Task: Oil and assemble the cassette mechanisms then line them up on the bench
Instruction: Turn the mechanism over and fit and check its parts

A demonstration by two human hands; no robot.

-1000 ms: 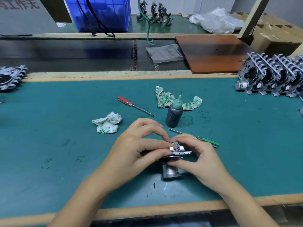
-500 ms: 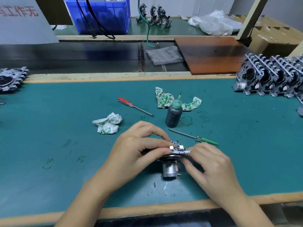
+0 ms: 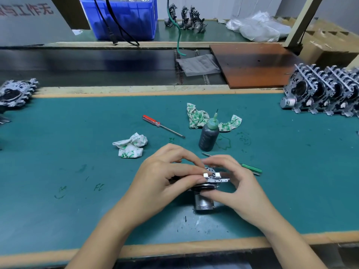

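The cassette mechanism (image 3: 210,183) stands near the front edge of the green-matted counter (image 3: 58,171), pinched by the left hand (image 3: 167,181) and right hand (image 3: 235,183); a dark conveyor belt (image 3: 87,65) runs behind.

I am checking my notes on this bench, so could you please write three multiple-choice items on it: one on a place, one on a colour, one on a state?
1. Where does the oil bottle stand?
A. beyond the hands
B. in the blue crate
C. on the brown board

2. What colour is the handle of the screwdriver lying left of the bottle?
A. yellow
B. red
C. black

3. How is the mechanism held?
A. lying untouched
B. by one hand
C. by both hands

Answers: 1 A, it stands upright on the mat. 2 B, its handle is clear red. 3 C, left hand and right hand both grip it.
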